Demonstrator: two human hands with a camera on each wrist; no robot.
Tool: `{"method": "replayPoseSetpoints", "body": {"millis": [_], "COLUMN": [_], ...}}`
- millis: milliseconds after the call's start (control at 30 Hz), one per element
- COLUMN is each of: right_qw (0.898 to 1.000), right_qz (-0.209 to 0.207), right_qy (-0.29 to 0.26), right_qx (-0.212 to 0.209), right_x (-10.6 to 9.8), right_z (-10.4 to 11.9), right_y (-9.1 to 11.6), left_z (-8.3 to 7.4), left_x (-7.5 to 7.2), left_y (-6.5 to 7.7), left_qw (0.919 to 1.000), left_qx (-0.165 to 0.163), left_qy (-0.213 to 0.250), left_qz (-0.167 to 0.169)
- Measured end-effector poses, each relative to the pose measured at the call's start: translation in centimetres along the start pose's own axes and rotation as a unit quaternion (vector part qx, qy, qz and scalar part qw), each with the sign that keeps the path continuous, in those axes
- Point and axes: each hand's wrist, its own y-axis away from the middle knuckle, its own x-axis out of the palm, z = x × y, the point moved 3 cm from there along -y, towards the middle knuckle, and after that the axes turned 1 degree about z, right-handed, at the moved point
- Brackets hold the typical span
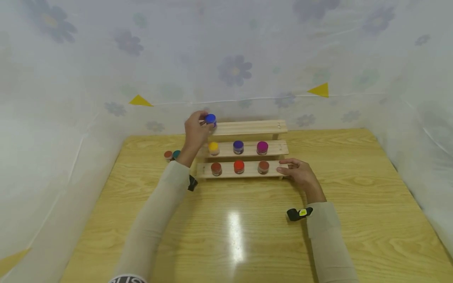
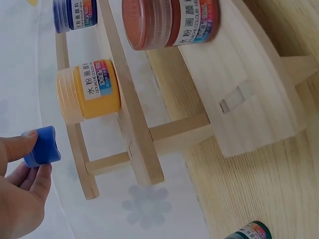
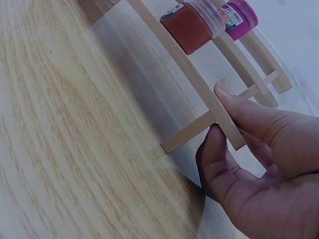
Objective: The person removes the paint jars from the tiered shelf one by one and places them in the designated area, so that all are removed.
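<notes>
My left hand (image 1: 196,130) pinches a blue paint jar (image 1: 210,119) between thumb and fingers at the left end of the top step of a three-step wooden rack (image 1: 247,127). In the left wrist view the jar (image 2: 44,147) is partly covered by the fingers; whether it touches the wood I cannot tell. My right hand (image 1: 301,173) grips the right end of the bottom step, thumb on one face and fingers on the other. On the middle step stand yellow (image 1: 214,148), dark blue (image 1: 238,147) and magenta (image 1: 262,148) jars. Brown (image 1: 216,169), red (image 1: 238,167) and reddish-brown (image 1: 263,167) jars fill the bottom step.
On the wooden table (image 1: 269,243), left of the rack, a brown jar (image 1: 168,155) and a teal jar (image 1: 176,154) stand close together near my left forearm. A pale flowered sheet (image 1: 233,47) hangs behind and at both sides, with yellow triangles (image 1: 320,90) on it.
</notes>
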Motion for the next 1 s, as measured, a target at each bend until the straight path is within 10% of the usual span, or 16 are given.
{"method": "replayPoseSetpoints", "body": {"millis": [1000], "right_qw": [1.000], "right_qz": [0.002], "right_qy": [0.002], "right_qx": [-0.003], "right_x": [0.2], "right_z": [-0.3], "right_y": [-0.6], "left_z": [3.5], "left_x": [-4.6], "left_y": [0.6], "left_qw": [0.9988], "left_qx": [-0.008], "left_qy": [-0.023], "left_qz": [-0.043]}}
